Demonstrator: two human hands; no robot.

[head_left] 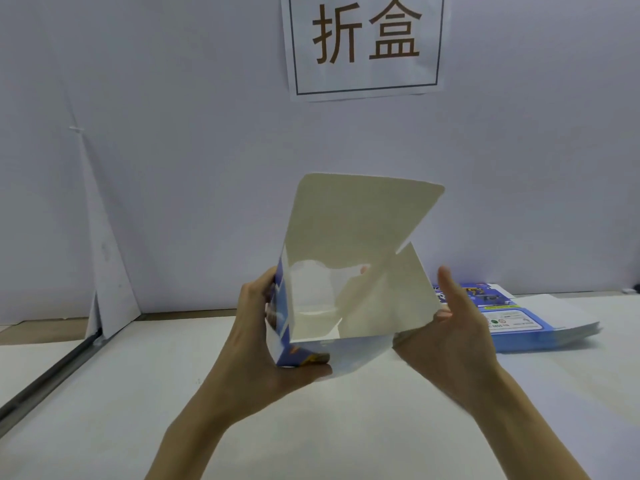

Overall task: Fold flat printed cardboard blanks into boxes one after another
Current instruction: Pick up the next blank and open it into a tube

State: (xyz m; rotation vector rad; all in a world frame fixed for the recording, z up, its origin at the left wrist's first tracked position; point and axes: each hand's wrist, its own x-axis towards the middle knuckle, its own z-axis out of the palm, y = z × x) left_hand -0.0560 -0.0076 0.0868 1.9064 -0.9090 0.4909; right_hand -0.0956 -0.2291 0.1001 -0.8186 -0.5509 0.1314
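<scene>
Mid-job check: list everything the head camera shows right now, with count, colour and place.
box: 1, white inside, blue print outside, half-folded, held above the table, one flap raised
flat blanks: 1 stack, blue and white, on the table at right
sign: 1, white with two brown characters, on the wall at top
leaning sheet: 1, white, against the wall at far left
table: 1, white, below the hands
wall: 1, pale grey-white, behind the table
left hand: 1, grips the box's left side
right hand: 1, holds the box's right side, thumb up
</scene>
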